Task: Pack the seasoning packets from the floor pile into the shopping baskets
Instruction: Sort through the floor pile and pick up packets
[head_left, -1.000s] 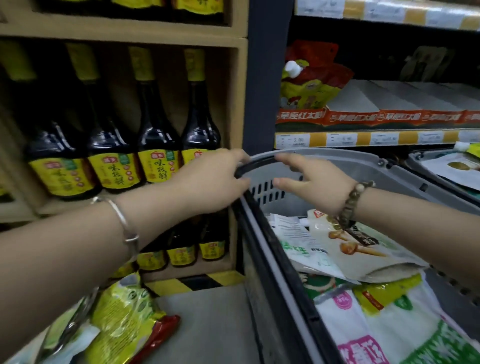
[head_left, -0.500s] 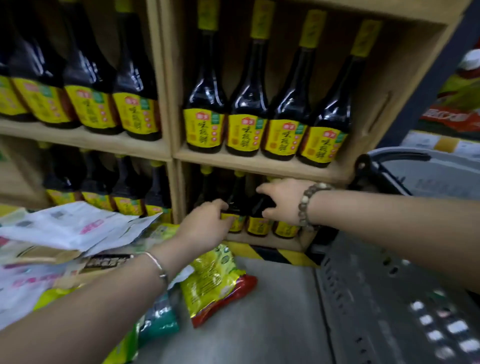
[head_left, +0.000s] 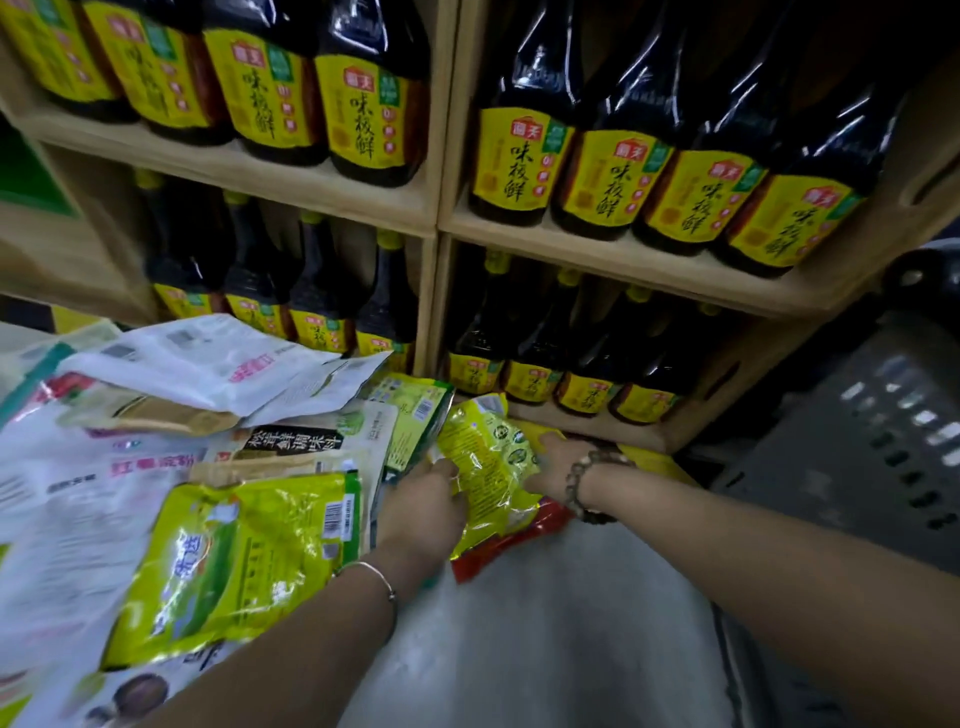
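Nearest, two bare forearms reaching forward and down over a pale grey floor (head_left: 545, 634). On the left wrist, a thin silver bangle (head_left: 370, 574); on the right wrist, a bead bracelet (head_left: 575, 483). Left hand (head_left: 421, 512) gripping the left edge of a crinkled yellow-green seasoning packet (head_left: 488, 467), fingers curled round it. Right hand (head_left: 551, 470) against the packet's right side, its fingers hidden behind the film, so no telling whether gripping or only touching. Packet tilted up on edge between the two hands, red bottom strip toward the floor, just in front of the lowest shelf. To the left, the floor pile (head_left: 156, 457) of overlapping seasoning packets. Closest in it, a large yellow-green pouch (head_left: 234, 561) with a barcode near its top corner. Just beyond, a pouch with a black band (head_left: 293, 441) of Chinese characters. Further back, white pouches (head_left: 197, 364) lying on top of the heap. At the right edge, blurred, the perforated grey wall of a shopping basket (head_left: 872, 441), beside the right forearm and apart from the pile. Farthest, a pale wooden shelf unit (head_left: 623, 260) divided into compartments. Standing upright in rows on its upper and lower levels, dark soy sauce bottles (head_left: 608, 176) with yellow labels.
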